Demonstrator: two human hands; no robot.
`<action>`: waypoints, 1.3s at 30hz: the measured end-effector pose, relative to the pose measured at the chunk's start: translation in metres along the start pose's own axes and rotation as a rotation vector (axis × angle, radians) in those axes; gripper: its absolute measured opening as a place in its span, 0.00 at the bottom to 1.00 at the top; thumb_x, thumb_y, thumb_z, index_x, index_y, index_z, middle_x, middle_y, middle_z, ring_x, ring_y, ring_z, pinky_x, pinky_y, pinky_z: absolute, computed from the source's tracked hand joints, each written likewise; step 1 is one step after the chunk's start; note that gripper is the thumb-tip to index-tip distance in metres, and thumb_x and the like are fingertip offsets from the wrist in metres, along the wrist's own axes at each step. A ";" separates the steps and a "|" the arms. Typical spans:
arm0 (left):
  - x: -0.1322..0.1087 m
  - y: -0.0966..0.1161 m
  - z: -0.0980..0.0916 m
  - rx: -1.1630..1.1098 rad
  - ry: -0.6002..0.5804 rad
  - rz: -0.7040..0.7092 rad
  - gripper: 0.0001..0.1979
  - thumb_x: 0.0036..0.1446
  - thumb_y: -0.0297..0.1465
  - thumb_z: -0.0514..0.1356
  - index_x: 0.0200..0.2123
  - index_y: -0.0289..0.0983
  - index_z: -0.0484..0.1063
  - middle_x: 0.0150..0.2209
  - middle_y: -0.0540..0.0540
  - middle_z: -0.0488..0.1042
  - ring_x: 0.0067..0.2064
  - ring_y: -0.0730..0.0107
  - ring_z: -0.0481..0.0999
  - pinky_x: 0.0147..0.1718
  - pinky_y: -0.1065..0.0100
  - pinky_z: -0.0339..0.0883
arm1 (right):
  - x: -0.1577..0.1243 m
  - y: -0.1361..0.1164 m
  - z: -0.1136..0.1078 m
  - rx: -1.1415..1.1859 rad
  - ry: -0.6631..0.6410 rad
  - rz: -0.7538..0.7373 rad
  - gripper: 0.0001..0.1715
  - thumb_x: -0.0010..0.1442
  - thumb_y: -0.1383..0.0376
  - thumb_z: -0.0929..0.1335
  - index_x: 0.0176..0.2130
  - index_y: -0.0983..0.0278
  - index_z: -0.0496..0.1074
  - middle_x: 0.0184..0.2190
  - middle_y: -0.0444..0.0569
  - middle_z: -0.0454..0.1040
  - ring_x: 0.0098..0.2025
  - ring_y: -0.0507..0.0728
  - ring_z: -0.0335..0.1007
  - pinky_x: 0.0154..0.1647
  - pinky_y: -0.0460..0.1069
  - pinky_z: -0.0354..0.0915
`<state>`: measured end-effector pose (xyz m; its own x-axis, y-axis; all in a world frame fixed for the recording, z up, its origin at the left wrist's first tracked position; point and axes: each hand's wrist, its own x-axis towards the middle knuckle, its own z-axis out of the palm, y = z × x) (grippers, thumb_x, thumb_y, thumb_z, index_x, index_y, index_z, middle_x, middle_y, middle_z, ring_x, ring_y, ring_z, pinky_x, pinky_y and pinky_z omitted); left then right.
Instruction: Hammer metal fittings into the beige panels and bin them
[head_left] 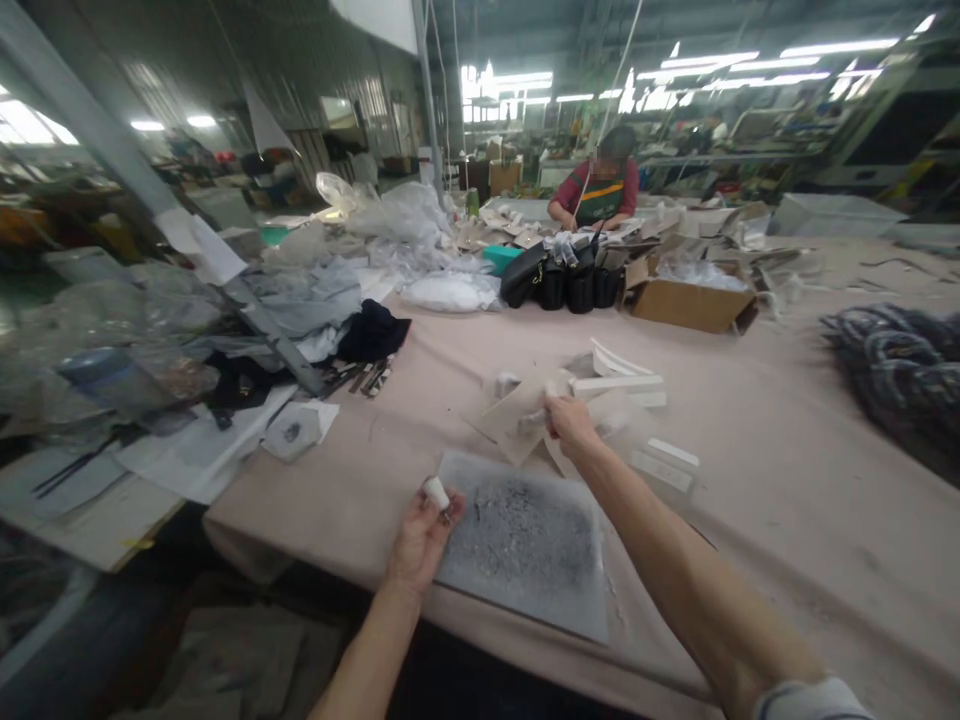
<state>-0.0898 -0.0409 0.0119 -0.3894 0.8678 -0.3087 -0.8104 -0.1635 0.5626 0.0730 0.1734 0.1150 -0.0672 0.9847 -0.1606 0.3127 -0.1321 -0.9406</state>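
Note:
My left hand (426, 530) is closed around a small white rounded piece (436, 492), whose kind I cannot make out. It is at the left edge of a grey, worn board (517, 545) with dark marks. My right hand (568, 420) reaches past the far edge of the board, over a beige card sheet (517, 410). Its fingers are pressed together by something small and pale, too blurred to name. White strips (619, 385) lie just beyond that hand, and a white flat piece (664, 466) is to its right.
A brown cardboard box (694, 305) with clear plastic stands across the cloth-covered table (765, 430). Beside it are black bags (559, 280). A metal post (285, 355) rises at left among plastic bags. Dark bundled straps (900, 370) lie at right. A co-worker (600, 185) sits opposite.

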 end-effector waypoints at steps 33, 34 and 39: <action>0.039 -0.115 0.072 0.786 -0.456 0.071 0.16 0.52 0.37 0.67 0.41 0.34 0.73 0.39 0.41 0.81 0.37 0.67 0.78 0.37 0.70 0.69 | -0.186 0.158 -0.131 -0.768 0.291 -0.032 0.27 0.64 0.53 0.58 0.51 0.68 0.70 0.42 0.57 0.73 0.40 0.61 0.70 0.43 0.54 0.64; 0.039 -0.115 0.073 0.791 -0.455 0.069 0.16 0.52 0.37 0.67 0.42 0.34 0.73 0.39 0.41 0.81 0.38 0.66 0.78 0.37 0.70 0.69 | -0.186 0.166 -0.143 -0.866 0.308 -0.018 0.27 0.65 0.54 0.58 0.51 0.69 0.70 0.43 0.59 0.72 0.43 0.63 0.70 0.44 0.55 0.64; 0.036 -0.116 0.077 0.821 -0.455 0.073 0.16 0.51 0.36 0.68 0.41 0.35 0.73 0.39 0.43 0.81 0.38 0.67 0.78 0.37 0.71 0.68 | -0.193 0.189 -0.170 -1.072 0.132 0.184 0.23 0.66 0.56 0.60 0.52 0.68 0.69 0.43 0.58 0.71 0.44 0.64 0.71 0.42 0.54 0.63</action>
<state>0.0236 0.0450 -0.0054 -0.0778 0.9968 -0.0195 -0.1615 0.0067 0.9868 0.3058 -0.0226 0.0188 0.1472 0.9728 -0.1786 0.9738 -0.1742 -0.1463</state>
